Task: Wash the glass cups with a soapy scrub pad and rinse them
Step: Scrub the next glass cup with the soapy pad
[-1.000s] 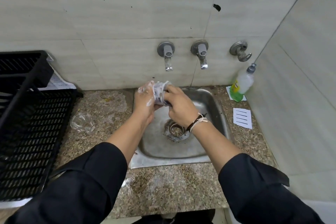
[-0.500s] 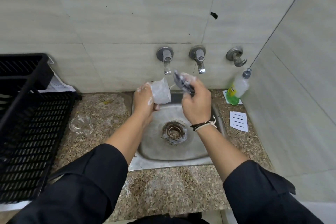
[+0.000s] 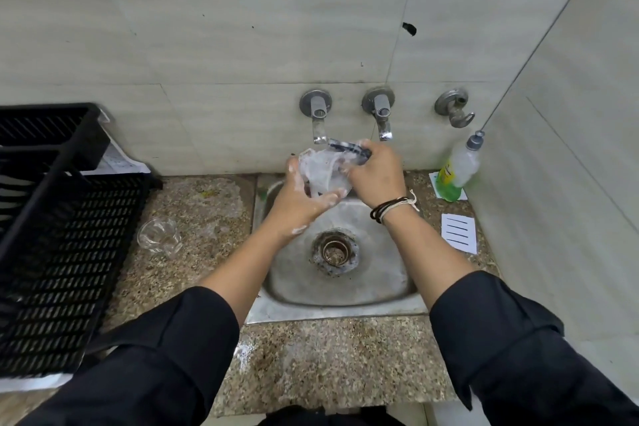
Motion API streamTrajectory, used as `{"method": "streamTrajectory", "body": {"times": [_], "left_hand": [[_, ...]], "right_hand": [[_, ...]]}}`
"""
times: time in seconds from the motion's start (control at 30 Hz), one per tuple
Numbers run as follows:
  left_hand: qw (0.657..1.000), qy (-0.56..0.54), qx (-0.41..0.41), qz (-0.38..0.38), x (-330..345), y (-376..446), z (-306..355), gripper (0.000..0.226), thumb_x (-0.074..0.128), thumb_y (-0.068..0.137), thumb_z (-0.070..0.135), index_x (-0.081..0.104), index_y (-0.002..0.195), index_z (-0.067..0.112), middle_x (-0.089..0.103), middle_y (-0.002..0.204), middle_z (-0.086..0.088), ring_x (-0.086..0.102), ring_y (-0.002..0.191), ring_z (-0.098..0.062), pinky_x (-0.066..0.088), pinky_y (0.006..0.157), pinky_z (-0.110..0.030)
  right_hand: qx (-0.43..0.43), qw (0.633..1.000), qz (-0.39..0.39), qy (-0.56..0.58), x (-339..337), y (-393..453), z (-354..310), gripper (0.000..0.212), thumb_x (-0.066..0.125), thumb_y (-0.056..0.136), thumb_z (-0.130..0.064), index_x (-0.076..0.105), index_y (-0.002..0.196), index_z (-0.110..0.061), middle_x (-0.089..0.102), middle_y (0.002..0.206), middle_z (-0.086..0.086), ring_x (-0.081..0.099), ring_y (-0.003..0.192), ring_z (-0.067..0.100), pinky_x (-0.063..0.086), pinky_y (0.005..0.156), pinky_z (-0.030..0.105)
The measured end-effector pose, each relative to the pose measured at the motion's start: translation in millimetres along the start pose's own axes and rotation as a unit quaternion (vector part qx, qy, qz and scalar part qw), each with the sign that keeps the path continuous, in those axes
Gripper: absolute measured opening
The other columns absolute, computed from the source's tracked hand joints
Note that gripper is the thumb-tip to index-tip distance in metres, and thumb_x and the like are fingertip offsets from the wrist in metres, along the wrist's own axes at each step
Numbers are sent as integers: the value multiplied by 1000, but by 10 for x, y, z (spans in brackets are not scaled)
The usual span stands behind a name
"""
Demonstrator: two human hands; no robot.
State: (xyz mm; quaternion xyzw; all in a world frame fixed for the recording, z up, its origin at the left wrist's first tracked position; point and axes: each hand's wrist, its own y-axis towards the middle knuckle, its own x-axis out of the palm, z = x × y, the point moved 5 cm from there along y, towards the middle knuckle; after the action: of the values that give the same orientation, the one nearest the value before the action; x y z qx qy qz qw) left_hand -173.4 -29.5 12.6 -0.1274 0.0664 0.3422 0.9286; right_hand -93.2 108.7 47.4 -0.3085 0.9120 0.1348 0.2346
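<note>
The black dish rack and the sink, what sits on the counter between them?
In the head view, one clear glass cup stands on the granite counter between the black dish rack and the sink.

Black rack (image 3: 62,252), speckled brown counter (image 3: 328,356), green-yellow bottle (image 3: 456,176)

Sink basin (image 3: 373,284): open below the raised hands, only the drain strainer (image 3: 334,252) at its middle.
Two wall taps (image 3: 317,117), (image 3: 380,114): spouts hang just above and behind the left hand (image 3: 301,199), right hand (image 3: 375,173) and soapy glass cup (image 3: 321,171); little room upward there.
Worktop (image 3: 321,363), front strip: bare, wet, passable.
Left of sink: a second glass cup (image 3: 159,235) lies on the worktop, then the black dish rack (image 3: 58,239) walls off that side.
Right of sink: narrow strip with detergent bottle (image 3: 458,171), lined card (image 3: 459,232), hook (image 3: 456,111), side wall close.
</note>
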Motion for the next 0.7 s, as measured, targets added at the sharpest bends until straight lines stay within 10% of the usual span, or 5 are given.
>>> {"method": "streamTrajectory", "body": {"times": [0.13,0.3,0.43,0.6,0.7], "left_hand": [[985,128,15,112,45,14,126,53,73,87,13,33,120,11,51,96,13,51,79,0,38,57,-3],[964,230,80,103,195,27,166,38,64,87,5,37,113,10,49,84,10,54,71,-7,40,53,-7],[974,188,67,104,380,-17,154,54,79,78,21,39,113,14,59,84,10,59,70,-5,39,49,-11],[969,195,74,133,481,-31,81,40,71,77,28,51,110,16,61,84,14,65,81,-6,43,60,-15],[973,148,64,167,529,-59,124,49,81,75,38,52,112,21,64,91,16,65,77,-3,44,59,-14]], "right_hand": [[-70,997,21,-40,16,-186,57,13,70,86,-13,71,98,-18,70,82,-4,63,72,12,51,70,29],[-380,912,-18,-157,22,-533,-176,42,59,78,-3,73,115,-17,71,122,2,60,117,25,46,103,36],[-134,987,17,-83,-166,-264,234,56,62,71,0,70,123,-21,74,110,4,68,102,27,56,88,40],[-293,941,-25,-168,-179,-514,116,50,52,77,-5,70,121,-23,69,125,-2,61,115,22,47,100,32],[-110,988,-61,-93,-251,-243,332,44,62,78,-1,71,116,-22,74,107,1,68,100,25,49,79,26]]}}
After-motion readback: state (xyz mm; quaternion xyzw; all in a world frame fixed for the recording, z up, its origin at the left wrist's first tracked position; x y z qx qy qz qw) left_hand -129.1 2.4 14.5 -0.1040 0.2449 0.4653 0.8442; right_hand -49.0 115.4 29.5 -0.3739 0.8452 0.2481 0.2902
